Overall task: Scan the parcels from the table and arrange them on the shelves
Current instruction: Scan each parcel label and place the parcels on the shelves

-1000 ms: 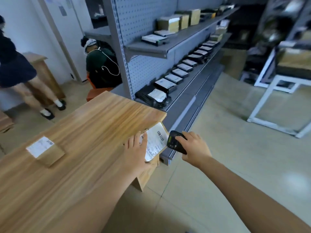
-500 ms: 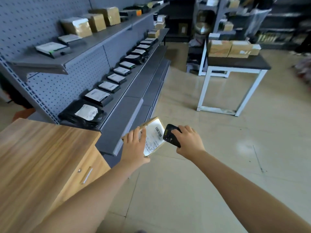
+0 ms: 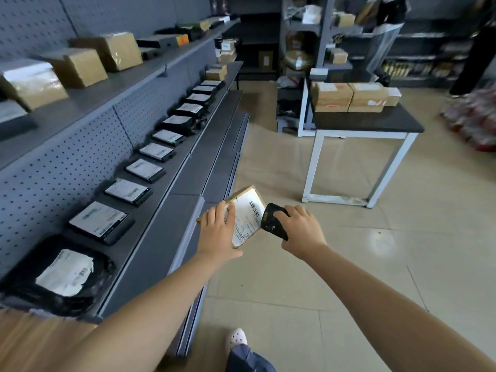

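**One parcel at the scan, shelves already well stocked**

Your left hand [image 3: 218, 232] grips a flat cardboard parcel [image 3: 248, 210] by its near edge, fingers curled over the top and thumb lying on the white label. The parcel is in the air at lower centre of the frame, above the floor and just beside the front lip of the middle shelf [image 3: 161, 224]. Your right hand [image 3: 302, 229] is wrapped round a black handheld scanner [image 3: 272, 224], whose head sits against the barcode corner of the label. I judge you to be at the scan step for this parcel; whether the read has registered does not show.

Much looks done. A row of flat black parcels [image 3: 100, 220] lies label up along the middle shelf, running from a black poly mailer [image 3: 64, 272] at lower left towards upper centre; brown cartons [image 3: 77, 67] stand on the upper shelf [image 3: 112, 84] at upper left.

What is left, as I read it, is to shelve this parcel; bare grey shelf runs along the front of the row. Only a corner of the wooden worktop [image 3: 32, 342] shows at lower left, so you cannot tell how many parcels wait there. Whether the boxes [image 3: 349, 96] on the black-topped worktop [image 3: 367, 122] at right are yours, I cannot tell.
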Tool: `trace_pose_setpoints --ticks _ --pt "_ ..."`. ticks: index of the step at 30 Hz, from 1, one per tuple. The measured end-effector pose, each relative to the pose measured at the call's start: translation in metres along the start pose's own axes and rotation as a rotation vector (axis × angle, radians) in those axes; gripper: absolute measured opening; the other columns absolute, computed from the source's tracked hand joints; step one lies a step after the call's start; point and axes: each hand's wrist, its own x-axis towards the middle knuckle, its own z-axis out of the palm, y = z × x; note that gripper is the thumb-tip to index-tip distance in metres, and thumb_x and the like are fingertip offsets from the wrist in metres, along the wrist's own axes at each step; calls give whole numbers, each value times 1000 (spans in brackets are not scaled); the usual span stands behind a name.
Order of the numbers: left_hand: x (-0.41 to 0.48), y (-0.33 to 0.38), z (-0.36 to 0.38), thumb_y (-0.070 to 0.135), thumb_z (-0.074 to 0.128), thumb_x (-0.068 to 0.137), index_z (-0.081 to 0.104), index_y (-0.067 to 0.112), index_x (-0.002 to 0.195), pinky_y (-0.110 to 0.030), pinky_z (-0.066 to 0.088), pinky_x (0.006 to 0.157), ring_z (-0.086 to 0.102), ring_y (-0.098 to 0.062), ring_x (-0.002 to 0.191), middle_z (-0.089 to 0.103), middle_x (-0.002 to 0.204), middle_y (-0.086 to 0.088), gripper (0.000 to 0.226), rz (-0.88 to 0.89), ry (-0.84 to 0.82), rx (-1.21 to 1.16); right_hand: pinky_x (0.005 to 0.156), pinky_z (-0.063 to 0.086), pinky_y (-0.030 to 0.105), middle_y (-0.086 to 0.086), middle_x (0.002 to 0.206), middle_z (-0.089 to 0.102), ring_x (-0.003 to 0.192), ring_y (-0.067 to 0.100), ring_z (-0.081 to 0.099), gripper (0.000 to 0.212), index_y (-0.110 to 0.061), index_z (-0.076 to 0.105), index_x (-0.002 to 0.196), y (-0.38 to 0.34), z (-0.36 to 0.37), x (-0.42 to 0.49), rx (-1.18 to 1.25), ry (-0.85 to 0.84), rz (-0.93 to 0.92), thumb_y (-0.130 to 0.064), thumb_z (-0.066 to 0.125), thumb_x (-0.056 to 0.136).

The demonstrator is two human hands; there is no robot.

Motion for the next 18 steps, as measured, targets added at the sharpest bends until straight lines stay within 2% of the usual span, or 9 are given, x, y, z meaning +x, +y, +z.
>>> trace_pose_setpoints --ticks 6,11,15,18 --pt "146 -35 11 54 76 39 41 6 137 -43 43 92 46 -32 107 46 128 -14 114 20 1 -18 96 39 33 6 128 50 115 28 45 60 -20 47 132 38 -6 139 -15 1 50 -15 65 74" --pt "251 -43 22 55 78 42 37 7 141 -43 40 94 43 -32 110 42 132 -14 117 16 -11 -23 97 39 33 6 129 50 115 28 45 62 -21 45 134 75 -8 229 -1 6 99 -17 66 76" --pt "327 -39 35 52 78 44 37 6 141 -41 41 89 43 -31 107 43 131 -14 115 -40 -21 -29 96 37 32 7 131 49 116 28 44 62 -21 45 135 115 -2 303 7 18 92 -16 67 78" --pt "390 -33 51 54 76 48 32 8 144 -42 39 92 39 -31 110 38 134 -13 116 -94 -8 -36 98 36 33 7 132 48 118 28 43 62 -22 44 136 155 7 363 16 22 76 -17 66 78"
